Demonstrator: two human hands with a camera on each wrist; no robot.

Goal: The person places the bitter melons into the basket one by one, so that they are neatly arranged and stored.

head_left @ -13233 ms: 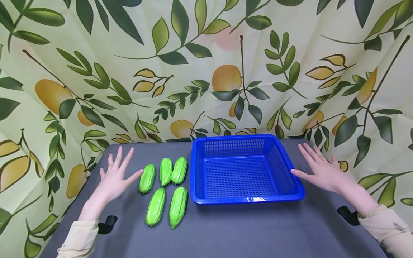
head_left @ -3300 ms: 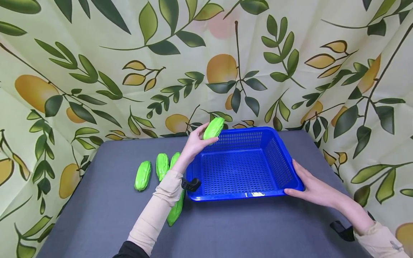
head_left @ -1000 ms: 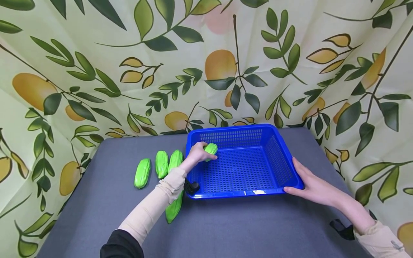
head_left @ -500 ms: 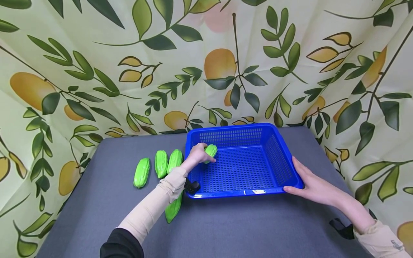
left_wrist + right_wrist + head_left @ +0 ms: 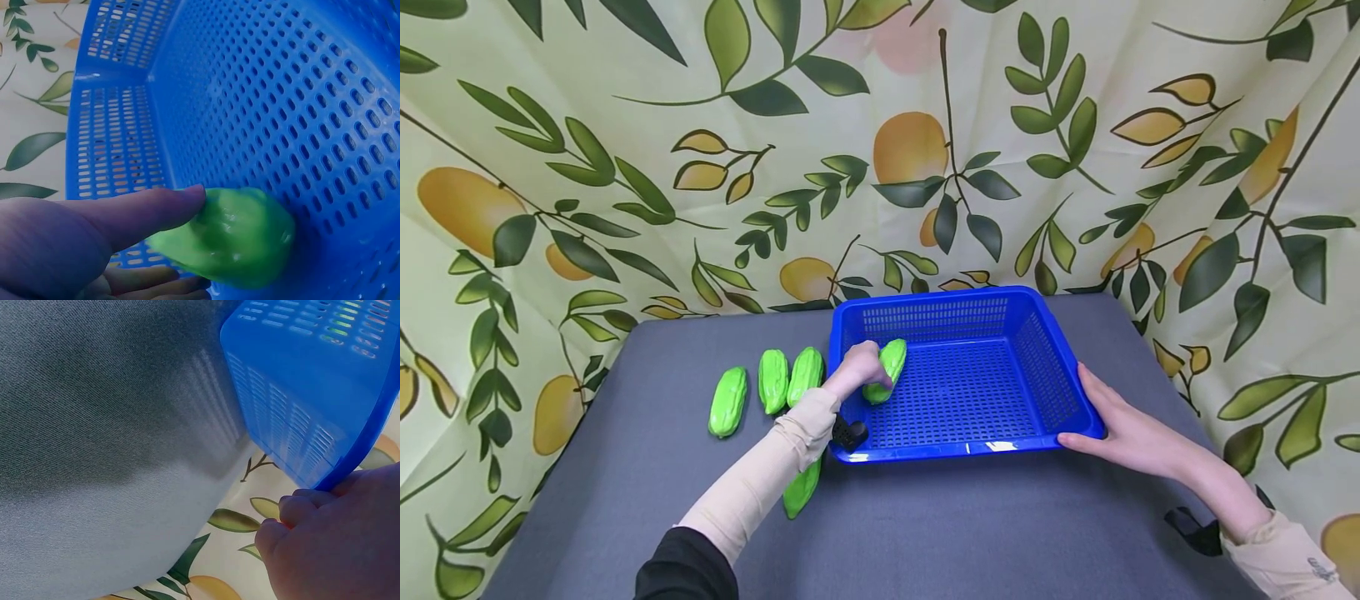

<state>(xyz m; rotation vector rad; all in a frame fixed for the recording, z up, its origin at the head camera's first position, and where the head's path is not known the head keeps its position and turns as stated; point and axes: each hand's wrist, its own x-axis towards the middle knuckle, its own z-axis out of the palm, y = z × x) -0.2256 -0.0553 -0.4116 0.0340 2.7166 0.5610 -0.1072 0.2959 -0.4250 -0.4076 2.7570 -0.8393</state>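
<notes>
We see the left hand [image 5: 859, 365] inside the blue basket [image 5: 955, 450], at its left end, with a green gourd [image 5: 894, 358]. The gourd lies aslant on the perforated floor near the left wall, its far end leaning to the right. From the left wrist we see the thumb laid nearly straight against the gourd and the other fingers [image 5: 144, 279] below it, with the gourd's narrow end between them; whether they pinch it or only touch it, we cannot tell.

We find the right hand [image 5: 1123, 429] at the basket's near right corner, its fingers clamped on the rim, the thumb at the near edge and the rest along the right side.

Left of the basket, four more gourds lie on the grey counter [image 5: 940, 533]. We see the leftmost gourd [image 5: 727, 402] a little apart; to its right, a second gourd [image 5: 772, 381] lies just beside a third gourd [image 5: 806, 373], close to the basket. The fourth gourd [image 5: 802, 490] lies nearer to us, partly hidden by the cream sleeve [image 5: 745, 492] of the left arm. A black sleeve [image 5: 685, 567] shows higher up that arm. Behind the counter we see a pale cloth [image 5: 842, 217] printed with leaves and orange fruit.
</notes>
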